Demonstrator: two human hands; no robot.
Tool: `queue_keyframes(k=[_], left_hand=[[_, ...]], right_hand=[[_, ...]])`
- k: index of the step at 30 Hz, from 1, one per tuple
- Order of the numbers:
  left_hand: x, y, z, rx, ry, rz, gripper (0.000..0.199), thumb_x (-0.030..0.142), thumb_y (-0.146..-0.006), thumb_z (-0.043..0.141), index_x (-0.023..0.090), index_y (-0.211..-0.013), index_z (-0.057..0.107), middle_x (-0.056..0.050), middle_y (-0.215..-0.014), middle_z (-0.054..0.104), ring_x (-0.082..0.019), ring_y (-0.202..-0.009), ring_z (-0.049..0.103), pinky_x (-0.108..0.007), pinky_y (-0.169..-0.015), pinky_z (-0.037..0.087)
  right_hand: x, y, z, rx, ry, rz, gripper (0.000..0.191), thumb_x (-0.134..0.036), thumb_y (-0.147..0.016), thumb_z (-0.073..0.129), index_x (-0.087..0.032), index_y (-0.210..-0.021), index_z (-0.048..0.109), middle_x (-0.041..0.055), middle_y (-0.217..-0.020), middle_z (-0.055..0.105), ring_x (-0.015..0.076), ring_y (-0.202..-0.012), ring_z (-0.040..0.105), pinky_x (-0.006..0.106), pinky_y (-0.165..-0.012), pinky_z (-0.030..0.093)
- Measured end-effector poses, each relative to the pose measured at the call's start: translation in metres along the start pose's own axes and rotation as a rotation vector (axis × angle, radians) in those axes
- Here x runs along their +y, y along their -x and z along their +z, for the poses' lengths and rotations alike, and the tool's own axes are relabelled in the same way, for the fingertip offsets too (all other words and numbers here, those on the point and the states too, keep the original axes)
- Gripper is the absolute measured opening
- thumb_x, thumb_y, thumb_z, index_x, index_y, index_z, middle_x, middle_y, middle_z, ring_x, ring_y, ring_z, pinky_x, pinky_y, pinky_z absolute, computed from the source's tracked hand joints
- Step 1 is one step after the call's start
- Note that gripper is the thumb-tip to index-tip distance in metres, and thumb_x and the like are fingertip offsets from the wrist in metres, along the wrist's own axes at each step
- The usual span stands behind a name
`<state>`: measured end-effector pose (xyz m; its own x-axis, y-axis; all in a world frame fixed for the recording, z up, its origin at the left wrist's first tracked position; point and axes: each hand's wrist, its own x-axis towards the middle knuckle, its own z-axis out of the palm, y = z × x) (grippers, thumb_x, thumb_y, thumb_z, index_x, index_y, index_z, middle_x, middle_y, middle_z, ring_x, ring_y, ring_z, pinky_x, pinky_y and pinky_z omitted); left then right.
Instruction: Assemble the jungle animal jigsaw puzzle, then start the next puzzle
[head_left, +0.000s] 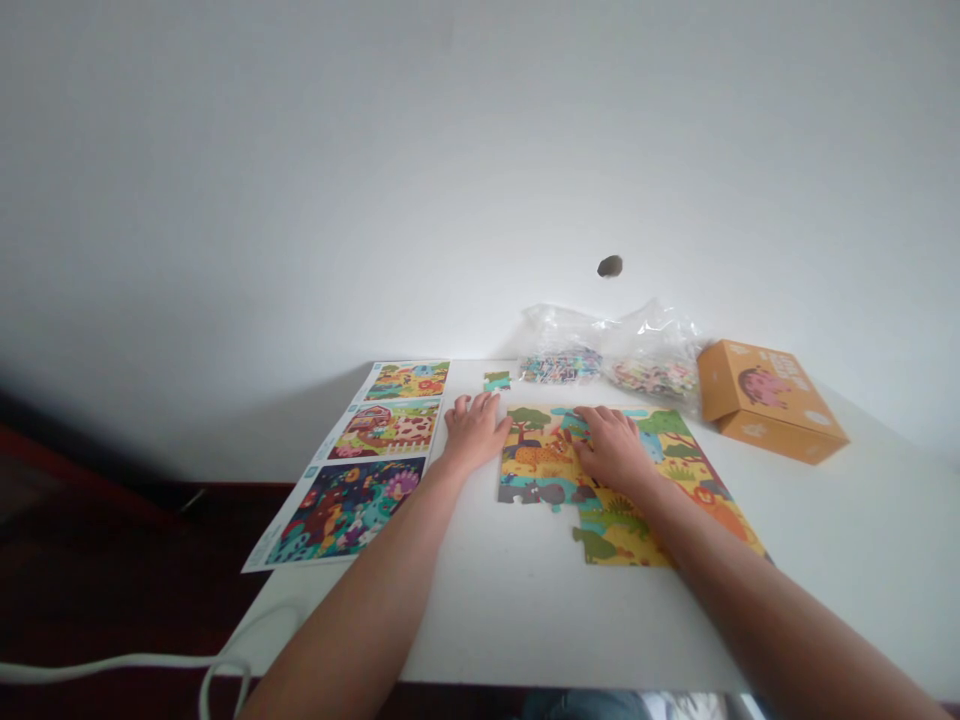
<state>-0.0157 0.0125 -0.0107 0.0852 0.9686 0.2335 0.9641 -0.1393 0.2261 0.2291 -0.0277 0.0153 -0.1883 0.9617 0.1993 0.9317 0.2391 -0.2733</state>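
A partly joined jigsaw puzzle [532, 455] with jungle animals lies on the white table, with a gap at its near left corner. Across its upper middle rests my right hand [613, 447], fingers spread over the pieces and hiding some of them. My left hand [474, 432] lies on the table just left of the puzzle, fingers apart and holding nothing, its thumb close to the puzzle's edge. Just beyond its fingertips is a small green and blue cluster of puzzle pieces [496, 381], apart from the puzzle.
At the left, a picture sheet [322, 470] with three printed scenes overhangs the table edge. Clear bags of puzzle pieces [559, 365] and an orange box [776, 400] stand at the back by the wall. A white cable [112, 662] runs at the lower left.
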Motion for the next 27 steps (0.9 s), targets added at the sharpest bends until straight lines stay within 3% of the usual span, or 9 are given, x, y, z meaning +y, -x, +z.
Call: queue_keyframes(k=[4, 8, 14, 17, 21, 27], left_hand=[[-0.002, -0.004, 0.0, -0.007, -0.004, -0.009, 0.05, 0.047, -0.094, 0.044, 0.033, -0.143, 0.044, -0.004, -0.156, 0.04, -0.04, -0.136, 0.03, -0.059, -0.104, 0.03], [0.001, -0.004, -0.002, -0.007, -0.017, -0.013, 0.048, 0.046, -0.094, 0.045, 0.033, -0.141, 0.045, -0.006, -0.15, 0.046, -0.038, -0.131, 0.036, -0.056, -0.103, 0.032], [0.003, -0.004, -0.009, 0.129, -0.035, -0.105, 0.047, 0.042, -0.091, 0.05, 0.025, -0.135, 0.054, -0.013, -0.122, 0.063, -0.036, -0.117, 0.046, -0.052, -0.096, 0.038], [0.001, -0.005, -0.008, 0.147, -0.007, -0.071, 0.045, 0.036, -0.089, 0.053, 0.026, -0.132, 0.058, -0.01, -0.13, 0.061, -0.036, -0.124, 0.042, -0.052, -0.099, 0.037], [0.001, -0.004, -0.006, 0.081, 0.016, -0.049, 0.045, 0.035, -0.088, 0.053, 0.032, -0.133, 0.057, -0.005, -0.142, 0.055, -0.038, -0.133, 0.033, -0.056, -0.101, 0.035], [0.004, -0.002, -0.013, 0.123, -0.049, -0.124, 0.032, 0.042, -0.085, 0.058, 0.029, -0.112, 0.071, -0.011, -0.119, 0.063, -0.037, -0.116, 0.044, -0.053, -0.095, 0.04]], right_hand=[[-0.002, -0.001, 0.001, -0.002, 0.014, -0.002, 0.044, -0.026, -0.086, 0.053, -0.022, -0.13, 0.057, 0.0136, -0.122, 0.061, 0.0328, -0.117, 0.051, 0.047, -0.099, 0.035], [-0.002, -0.001, 0.002, -0.007, 0.014, -0.004, 0.044, -0.025, -0.085, 0.053, -0.022, -0.129, 0.057, 0.0136, -0.121, 0.061, 0.0324, -0.116, 0.05, 0.046, -0.099, 0.035], [0.0, -0.001, 0.003, 0.004, 0.004, -0.026, 0.046, -0.021, -0.083, 0.053, -0.022, -0.129, 0.058, 0.0128, -0.121, 0.06, 0.032, -0.116, 0.049, 0.046, -0.099, 0.035], [0.0, 0.0, 0.003, -0.011, -0.001, -0.054, 0.047, -0.02, -0.081, 0.055, -0.022, -0.128, 0.059, 0.0134, -0.121, 0.06, 0.0318, -0.116, 0.049, 0.046, -0.098, 0.036], [-0.001, 0.001, 0.001, -0.014, -0.028, -0.097, 0.045, -0.026, -0.084, 0.057, -0.021, -0.128, 0.059, 0.0137, -0.119, 0.06, 0.0313, -0.115, 0.049, 0.045, -0.098, 0.036], [-0.001, 0.001, 0.003, -0.009, -0.044, -0.12, 0.042, -0.027, -0.085, 0.057, -0.022, -0.126, 0.06, 0.0126, -0.118, 0.06, 0.0304, -0.114, 0.049, 0.044, -0.098, 0.036]])
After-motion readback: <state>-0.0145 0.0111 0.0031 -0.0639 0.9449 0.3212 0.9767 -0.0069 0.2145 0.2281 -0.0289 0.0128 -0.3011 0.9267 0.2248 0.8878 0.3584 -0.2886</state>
